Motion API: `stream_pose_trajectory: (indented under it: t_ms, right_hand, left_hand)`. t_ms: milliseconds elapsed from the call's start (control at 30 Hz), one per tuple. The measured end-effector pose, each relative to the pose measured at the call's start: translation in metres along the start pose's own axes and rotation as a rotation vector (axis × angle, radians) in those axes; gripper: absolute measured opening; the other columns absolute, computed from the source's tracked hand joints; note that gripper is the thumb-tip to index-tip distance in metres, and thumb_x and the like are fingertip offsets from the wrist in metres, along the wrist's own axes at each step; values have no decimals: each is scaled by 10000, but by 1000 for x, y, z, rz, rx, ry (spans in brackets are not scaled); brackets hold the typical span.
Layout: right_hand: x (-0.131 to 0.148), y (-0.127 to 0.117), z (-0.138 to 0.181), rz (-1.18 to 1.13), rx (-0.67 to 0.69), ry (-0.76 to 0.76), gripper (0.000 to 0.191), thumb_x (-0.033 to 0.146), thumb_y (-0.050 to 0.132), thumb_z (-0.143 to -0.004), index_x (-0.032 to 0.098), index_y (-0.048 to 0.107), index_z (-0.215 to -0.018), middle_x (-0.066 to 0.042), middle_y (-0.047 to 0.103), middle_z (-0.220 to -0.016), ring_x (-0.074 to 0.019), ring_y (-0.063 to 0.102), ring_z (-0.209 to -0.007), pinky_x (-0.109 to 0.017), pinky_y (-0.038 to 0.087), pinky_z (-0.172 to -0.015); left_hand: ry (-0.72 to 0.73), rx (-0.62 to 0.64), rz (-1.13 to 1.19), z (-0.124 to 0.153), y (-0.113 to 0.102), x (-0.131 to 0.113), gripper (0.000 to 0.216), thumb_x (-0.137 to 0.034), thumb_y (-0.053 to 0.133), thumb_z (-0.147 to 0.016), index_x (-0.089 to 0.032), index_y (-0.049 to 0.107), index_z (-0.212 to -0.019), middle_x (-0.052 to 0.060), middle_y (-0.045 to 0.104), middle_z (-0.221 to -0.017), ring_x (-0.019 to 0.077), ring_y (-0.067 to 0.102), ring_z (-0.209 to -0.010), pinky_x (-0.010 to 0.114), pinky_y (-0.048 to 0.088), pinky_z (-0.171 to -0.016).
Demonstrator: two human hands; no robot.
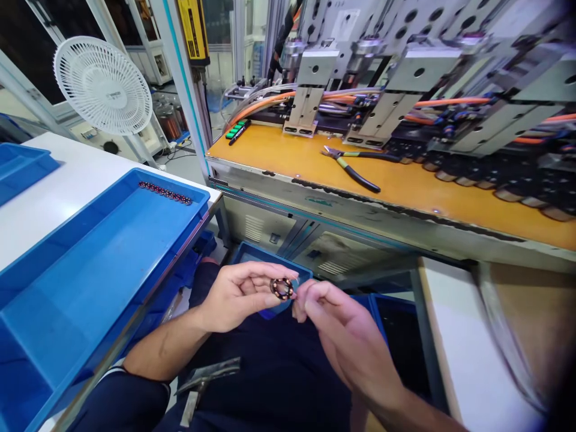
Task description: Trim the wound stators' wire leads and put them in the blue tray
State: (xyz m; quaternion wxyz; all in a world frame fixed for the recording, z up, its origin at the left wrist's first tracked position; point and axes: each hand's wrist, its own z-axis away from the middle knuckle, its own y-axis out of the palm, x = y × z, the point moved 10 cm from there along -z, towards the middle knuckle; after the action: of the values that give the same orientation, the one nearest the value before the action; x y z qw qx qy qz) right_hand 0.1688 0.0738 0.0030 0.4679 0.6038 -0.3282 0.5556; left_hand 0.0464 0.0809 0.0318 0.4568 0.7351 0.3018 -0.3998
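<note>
My left hand (240, 294) holds a small ring-shaped motor stator (281, 289) between thumb and fingers. The stator is dark, with copper-coloured windings around its open centre. Just to its right is my right hand (330, 309), thumb and fingertips pinched together close to the stator's edge. A thin wire seems to run between the stator and these fingertips, though it is too fine to follow clearly. In the blue tray (103, 240) at the left, a row of similar stators (164, 193) lies along the far end.
Pliers (353, 165) with black and yellow handles lie on the orange bench top (265, 144), below metal machine fixtures (310, 84). A white fan (103, 85) stands at the back left. Below my hands is a blue bin (297, 270); a white surface (459, 336) extends at right.
</note>
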Motion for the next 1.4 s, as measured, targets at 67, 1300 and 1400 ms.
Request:
stream_pose_trajectory:
  t_ms: [67, 1300, 1400]
  right_hand:
    - [9, -4, -4, 48, -17, -11, 184, 402, 609, -911, 233, 577, -845, 17, 541, -797, -130, 521, -761, -252, 438, -717]
    - [74, 26, -24, 578, 329, -221, 202, 213, 587, -921, 179, 572, -722, 26, 570, -754, -80, 529, -695, -196, 408, -651]
    - [71, 12, -21, 616, 192, -175, 230, 265, 547, -940, 187, 550, -724, 26, 564, -736, -89, 520, -682, -205, 397, -627]
  left_hand:
    - [-8, 23, -41, -1, 2, 1, 382, -109, 753, -764, -230, 704, -1123, 105, 658, -1238, 167, 710, -943, 299, 587, -859]
    - [-485, 87, 254, 16, 23, 40, 348, -59, 807, -668, -164, 751, -994, 53, 757, -965, 114, 718, -816, 222, 565, -800]
    - [-388, 35, 211, 12, 14, 31, 348, -65, 816, -653, -160, 757, -982, 66, 739, -1012, 116, 714, -800, 209, 570, -758]
